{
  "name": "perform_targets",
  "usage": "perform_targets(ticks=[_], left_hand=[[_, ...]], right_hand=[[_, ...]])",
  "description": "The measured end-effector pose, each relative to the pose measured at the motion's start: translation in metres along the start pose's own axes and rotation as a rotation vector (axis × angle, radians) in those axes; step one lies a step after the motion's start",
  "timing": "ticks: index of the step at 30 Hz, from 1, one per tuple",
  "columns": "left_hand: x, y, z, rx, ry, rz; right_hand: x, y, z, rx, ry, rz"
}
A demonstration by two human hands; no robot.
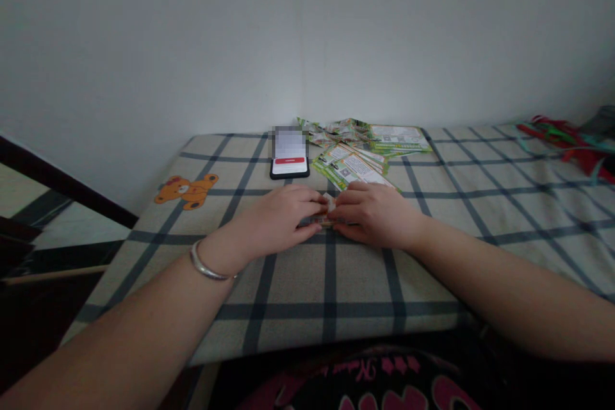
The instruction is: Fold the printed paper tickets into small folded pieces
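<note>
Between my two hands, low over the checked tablecloth, is a small piece of folded printed paper [329,203], mostly covered by fingers. My left hand [283,214], with a silver bangle on its wrist, pinches the paper's left side between thumb and fingers. From the right, my right hand [375,214] grips the other side, fingers bent and thumb underneath. The fingertips of both hands nearly meet in the middle. Just beyond them lie flat green-and-white printed leaflets [353,165], partly overlapping.
A phone [289,166] with a lit screen lies left of the leaflets. Crumpled or folded printed papers [341,132] sit near the wall. An orange bear-shaped piece [186,191] is at the left; red and green fabric-like items [571,144] lie far right on the tablecloth [298,282].
</note>
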State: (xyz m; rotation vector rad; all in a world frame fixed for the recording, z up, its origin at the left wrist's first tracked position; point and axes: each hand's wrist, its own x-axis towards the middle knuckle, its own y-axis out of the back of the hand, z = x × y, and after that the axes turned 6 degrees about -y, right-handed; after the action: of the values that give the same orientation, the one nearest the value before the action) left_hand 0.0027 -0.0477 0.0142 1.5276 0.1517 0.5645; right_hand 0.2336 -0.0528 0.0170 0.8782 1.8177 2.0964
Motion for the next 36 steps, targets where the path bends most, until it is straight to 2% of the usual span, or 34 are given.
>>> perform_targets(ticks=[13,19,26,36], left_hand=[[0.004,0.009,0.02,0.269,0.134,-0.051],[0.005,0.004,0.019,0.214,0.235,-0.05],[0.008,0.002,0.017,0.094,0.372,-0.08],[0.007,0.0,0.012,0.049,0.336,-0.034]], right_hand=[[0.004,0.004,-0.005,0.047,-0.219,-0.066],[0.007,0.001,-0.005,0.092,-0.312,-0.07],[0.009,-0.003,-0.005,0.094,-0.355,-0.052],[0.01,-0.007,-0.002,0.148,-0.408,-0.052]])
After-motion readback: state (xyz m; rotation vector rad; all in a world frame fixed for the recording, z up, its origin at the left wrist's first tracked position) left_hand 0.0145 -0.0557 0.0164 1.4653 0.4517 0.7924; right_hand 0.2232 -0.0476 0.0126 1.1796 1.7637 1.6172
